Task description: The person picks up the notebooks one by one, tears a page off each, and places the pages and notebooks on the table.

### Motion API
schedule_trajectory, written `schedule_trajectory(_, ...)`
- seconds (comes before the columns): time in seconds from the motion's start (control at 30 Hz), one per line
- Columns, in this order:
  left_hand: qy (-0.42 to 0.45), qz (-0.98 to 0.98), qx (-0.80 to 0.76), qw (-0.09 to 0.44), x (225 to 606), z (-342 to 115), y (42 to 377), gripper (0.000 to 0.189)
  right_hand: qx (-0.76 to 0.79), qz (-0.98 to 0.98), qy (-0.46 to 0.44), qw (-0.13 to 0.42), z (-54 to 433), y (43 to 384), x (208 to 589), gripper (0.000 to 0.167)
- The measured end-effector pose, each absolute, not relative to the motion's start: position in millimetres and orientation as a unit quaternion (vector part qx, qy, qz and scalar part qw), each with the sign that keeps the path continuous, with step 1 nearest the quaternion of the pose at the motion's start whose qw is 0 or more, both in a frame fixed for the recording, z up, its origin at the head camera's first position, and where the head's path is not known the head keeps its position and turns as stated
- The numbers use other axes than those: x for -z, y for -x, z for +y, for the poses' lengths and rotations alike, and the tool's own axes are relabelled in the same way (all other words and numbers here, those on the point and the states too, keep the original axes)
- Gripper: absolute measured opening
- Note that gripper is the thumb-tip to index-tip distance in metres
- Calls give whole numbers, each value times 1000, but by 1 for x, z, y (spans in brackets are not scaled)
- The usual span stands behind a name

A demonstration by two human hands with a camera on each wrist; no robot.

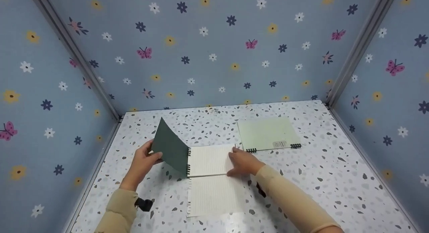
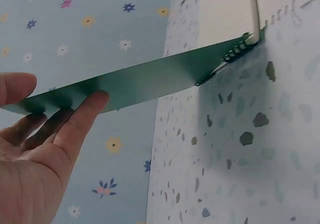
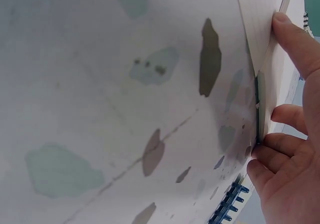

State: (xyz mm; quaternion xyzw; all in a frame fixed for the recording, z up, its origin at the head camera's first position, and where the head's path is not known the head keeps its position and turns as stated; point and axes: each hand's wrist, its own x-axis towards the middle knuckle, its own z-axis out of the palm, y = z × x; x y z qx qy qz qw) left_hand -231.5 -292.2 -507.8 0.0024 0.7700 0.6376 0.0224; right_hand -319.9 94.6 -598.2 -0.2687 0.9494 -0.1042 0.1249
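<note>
A spiral notebook with lined pages lies opened on the speckled table. Its dark green cover is raised at a slant to the left of the black rings. My left hand pinches that cover near its outer edge, thumb on one face and fingers on the other. At the right end of the pages, my right hand holds the notebook, the thumb at the front corner and the fingers along the side edge. Directly in front lies a loose lined sheet with torn holes along its left side.
A pale green spiral notebook lies at the back right, its black rings facing me. Blue flowered panels enclose the table at the back and both sides, with grey metal posts at the corners.
</note>
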Motion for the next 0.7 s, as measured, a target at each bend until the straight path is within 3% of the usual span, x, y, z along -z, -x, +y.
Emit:
schedule_trajectory(0.27, -6, 776, -631, 21, 553, -255, 238, 64, 116, 950, 251, 145, 95, 321, 599, 91)
schedule_trajectory(0.57, -36, 807, -589, 11, 591, -230, 244, 58, 140, 947, 239, 163, 98, 320, 595, 93)
schedule_trajectory(0.7, -57, 836, -546, -2, 593, -222, 245, 49, 230, 934, 226, 152, 103, 320, 582, 82)
